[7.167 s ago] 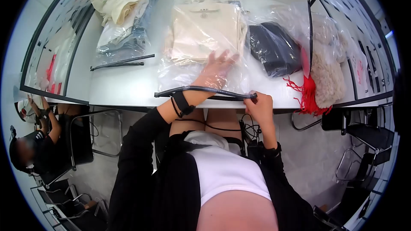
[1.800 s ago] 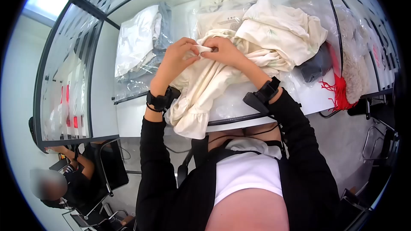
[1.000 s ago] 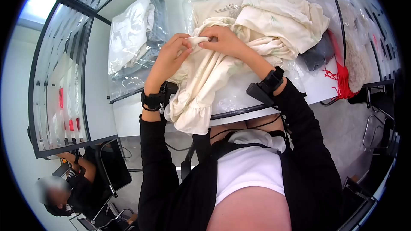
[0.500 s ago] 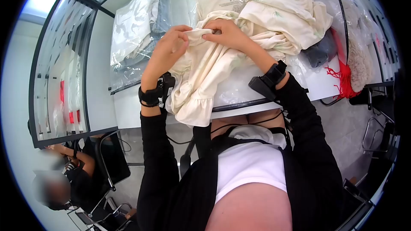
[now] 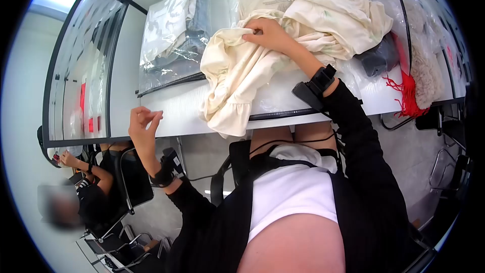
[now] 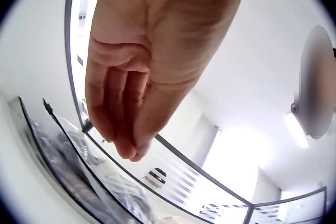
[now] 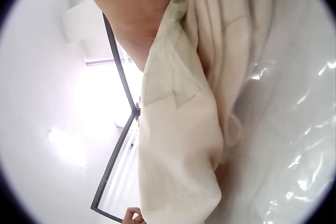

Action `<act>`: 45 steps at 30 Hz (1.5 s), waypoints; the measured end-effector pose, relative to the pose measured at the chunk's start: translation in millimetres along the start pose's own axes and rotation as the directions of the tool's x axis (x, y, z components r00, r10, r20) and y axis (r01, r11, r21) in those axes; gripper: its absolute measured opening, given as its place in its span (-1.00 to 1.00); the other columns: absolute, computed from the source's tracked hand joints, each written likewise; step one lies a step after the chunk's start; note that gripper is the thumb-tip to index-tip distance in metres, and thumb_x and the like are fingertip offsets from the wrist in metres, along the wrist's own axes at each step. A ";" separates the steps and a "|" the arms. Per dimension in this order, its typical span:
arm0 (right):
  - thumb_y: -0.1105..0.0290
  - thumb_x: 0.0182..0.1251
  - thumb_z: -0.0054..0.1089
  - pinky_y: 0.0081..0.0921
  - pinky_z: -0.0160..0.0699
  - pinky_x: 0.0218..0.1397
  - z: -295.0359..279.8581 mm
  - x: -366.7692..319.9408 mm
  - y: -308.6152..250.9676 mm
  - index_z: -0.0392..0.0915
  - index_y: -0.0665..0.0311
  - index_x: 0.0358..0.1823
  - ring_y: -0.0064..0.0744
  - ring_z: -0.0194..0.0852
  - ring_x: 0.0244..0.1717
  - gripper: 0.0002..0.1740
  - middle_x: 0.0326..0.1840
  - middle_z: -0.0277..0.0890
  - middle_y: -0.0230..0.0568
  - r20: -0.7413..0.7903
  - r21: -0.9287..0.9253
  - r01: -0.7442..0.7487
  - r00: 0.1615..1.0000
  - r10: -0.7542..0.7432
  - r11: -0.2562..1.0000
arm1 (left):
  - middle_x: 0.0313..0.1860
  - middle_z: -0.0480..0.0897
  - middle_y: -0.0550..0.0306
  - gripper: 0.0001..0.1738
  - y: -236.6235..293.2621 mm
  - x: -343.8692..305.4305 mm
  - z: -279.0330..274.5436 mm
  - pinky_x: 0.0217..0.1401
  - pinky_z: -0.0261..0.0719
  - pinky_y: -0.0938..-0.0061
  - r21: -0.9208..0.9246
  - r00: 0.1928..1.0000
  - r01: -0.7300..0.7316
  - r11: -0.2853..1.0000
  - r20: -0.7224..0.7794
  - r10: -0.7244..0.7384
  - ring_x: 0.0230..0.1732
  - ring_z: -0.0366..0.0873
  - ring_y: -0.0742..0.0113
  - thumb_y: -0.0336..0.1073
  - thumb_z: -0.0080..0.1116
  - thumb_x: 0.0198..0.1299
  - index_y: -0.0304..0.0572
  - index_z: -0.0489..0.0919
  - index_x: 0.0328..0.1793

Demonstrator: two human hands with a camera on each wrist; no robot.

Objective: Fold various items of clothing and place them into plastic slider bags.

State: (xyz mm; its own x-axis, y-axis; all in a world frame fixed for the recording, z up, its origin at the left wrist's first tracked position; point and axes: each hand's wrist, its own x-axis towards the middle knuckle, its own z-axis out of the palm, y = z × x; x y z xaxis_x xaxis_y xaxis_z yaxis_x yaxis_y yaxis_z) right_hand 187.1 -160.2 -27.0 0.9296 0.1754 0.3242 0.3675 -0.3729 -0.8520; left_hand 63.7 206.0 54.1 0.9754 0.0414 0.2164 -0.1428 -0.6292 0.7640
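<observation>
A cream garment with faint green print and a ruffled edge lies bunched across the middle of the table; its folds fill the centre of the right wrist view. My right hand pinches the cloth near its upper edge, thumb against fingers. Away to the lower left, my left hand is held up at the table's front edge, apart from the garment. In the left wrist view, the thumb of that hand meets the curled fingertips, and nothing shows between them.
Bagged folded clothes lie at the left. Under the garment is a clear plastic bag with a black closing strip. A dark bagged bundle, a red fringe and fluffy beige fabric are at the right. Another person sits at the left.
A bagged stack lay here at first; the cream garment came over it, pinched by both hands. Since half a second ago my left hand has let go and swung down left. The right stays.
</observation>
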 end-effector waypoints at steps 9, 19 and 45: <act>0.28 0.22 0.18 -0.63 0.43 -0.15 -2.3 -3.2 -21.2 0.55 0.34 -0.14 -0.55 0.45 -0.26 -0.72 -0.25 0.53 -0.32 -0.092 0.167 0.023 0.996 -0.008 0.986 | -0.70 0.56 0.17 -0.71 -37.7 -61.6 -19.8 -0.49 0.34 0.62 0.416 0.944 0.327 0.848 -0.108 -0.310 -0.67 0.40 0.52 -0.29 0.35 -0.04 -0.33 0.48 -0.51; -0.01 0.19 0.13 -0.29 0.40 -0.45 1.4 -80.8 -127.1 0.44 0.20 0.01 -0.09 0.49 -0.51 -0.50 -0.60 0.48 -0.16 0.597 -0.285 0.314 0.797 -0.089 0.906 | 0.04 0.48 -0.07 -0.58 50.8 -17.5 24.8 0.04 0.43 0.34 0.363 0.899 -0.420 0.832 0.290 0.327 0.03 0.46 -0.01 -0.58 0.06 0.00 -0.22 0.46 0.06; 0.54 0.10 0.09 -0.65 0.40 -0.29 -203.7 -204.1 -87.3 0.48 0.44 -0.28 -0.67 0.42 -0.34 -0.85 -0.36 0.51 -0.37 -0.583 -0.105 -0.099 0.812 0.019 0.990 | -0.43 0.56 0.22 -0.81 88.9 74.9 56.6 -0.43 0.57 0.66 -0.244 0.951 -0.001 0.970 0.301 0.076 -0.42 0.56 0.50 -0.42 0.01 0.16 -0.28 0.52 -0.11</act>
State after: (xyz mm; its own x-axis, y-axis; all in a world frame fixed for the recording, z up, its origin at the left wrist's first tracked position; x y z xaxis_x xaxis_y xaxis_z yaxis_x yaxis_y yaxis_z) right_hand -29.0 -349.0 64.9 0.7786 -0.3959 0.4869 0.2750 -0.4822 -0.8318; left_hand 133.6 109.2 103.9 0.9668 -0.2422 0.0813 -0.1803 -0.4213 0.8888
